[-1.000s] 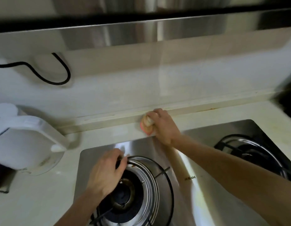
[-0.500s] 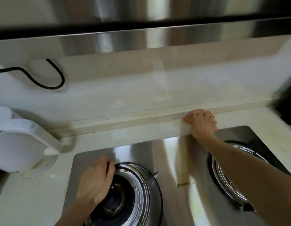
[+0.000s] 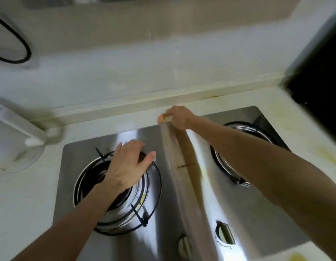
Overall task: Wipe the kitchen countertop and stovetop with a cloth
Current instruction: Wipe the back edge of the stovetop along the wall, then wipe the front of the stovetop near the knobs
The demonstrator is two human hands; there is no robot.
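My right hand (image 3: 179, 117) is closed around a small orange-pink cloth (image 3: 164, 118), pressed on the pale countertop strip (image 3: 114, 119) between the stainless stovetop (image 3: 182, 194) and the low back ledge. Only a corner of the cloth shows past my fingers. My left hand (image 3: 125, 166) rests flat, fingers spread, on the black pan support of the left burner (image 3: 116, 193). The right burner (image 3: 236, 153) is partly hidden under my right forearm.
A white appliance on a round base (image 3: 14, 140) stands on the counter at the left, with a black cable (image 3: 22, 46) on the wall above. Two knobs (image 3: 223, 234) sit at the stove's front. Yellowish stains (image 3: 331, 159) mark the right counter. A dark object (image 3: 321, 72) fills the right corner.
My right hand slid the cloth right along the ledge, then back left toward the middle. My left hand opened and shifted up over the left burner. The view tilted down.
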